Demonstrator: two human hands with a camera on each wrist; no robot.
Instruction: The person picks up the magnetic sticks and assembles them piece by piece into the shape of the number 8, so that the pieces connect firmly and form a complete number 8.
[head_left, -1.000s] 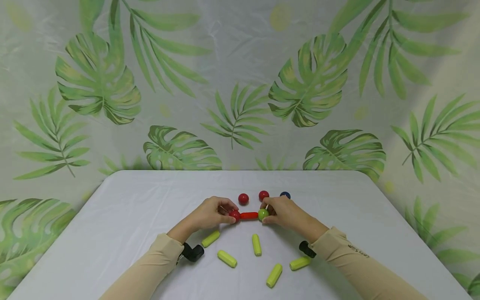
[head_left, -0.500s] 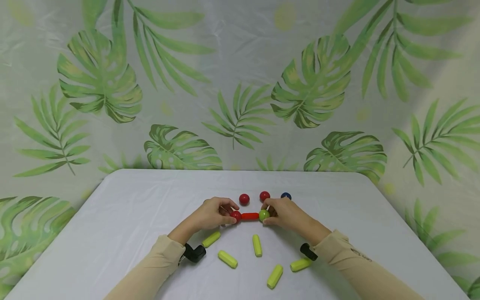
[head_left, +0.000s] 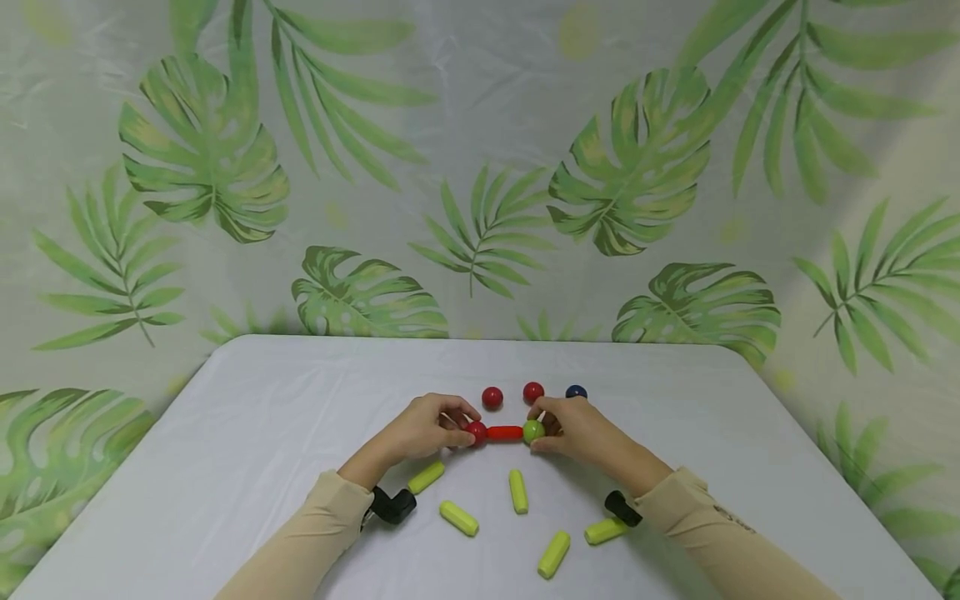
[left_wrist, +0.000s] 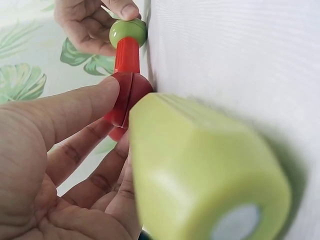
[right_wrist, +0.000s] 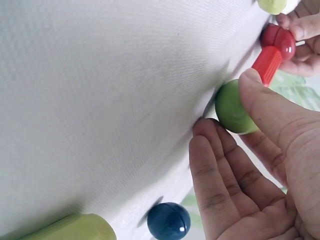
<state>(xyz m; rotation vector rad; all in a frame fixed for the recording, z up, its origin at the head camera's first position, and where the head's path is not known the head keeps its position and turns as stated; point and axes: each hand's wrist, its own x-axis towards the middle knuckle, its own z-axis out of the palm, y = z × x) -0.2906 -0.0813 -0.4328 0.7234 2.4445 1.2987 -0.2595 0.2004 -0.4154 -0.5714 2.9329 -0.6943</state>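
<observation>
A red rod point(head_left: 504, 433) lies across the middle of the table with a red ball point(head_left: 476, 432) at its left end and a green ball point(head_left: 533, 431) at its right end. The left hand point(head_left: 434, 426) pinches the red ball between thumb and fingers. On the other side, the right hand point(head_left: 579, 429) holds the green ball the same way. In the left wrist view the rod point(left_wrist: 127, 55) runs straight between both balls. From the right wrist, the thumb lies on the green ball point(right_wrist: 231, 107), with the fingers curved below it.
Behind the hands sit two more red balls point(head_left: 492, 398) and a dark blue ball point(head_left: 576, 392). Several yellow-green rods point(head_left: 458, 518) lie scattered nearer the person, one point(head_left: 426, 477) beside the left wrist and one point(head_left: 606, 531) by the right wrist. A leaf-print cloth hangs behind the table.
Both hands keep their hold on the two balls at the rod's ends. The whole scene shifts slightly right in the head view; the table items keep their arrangement.
</observation>
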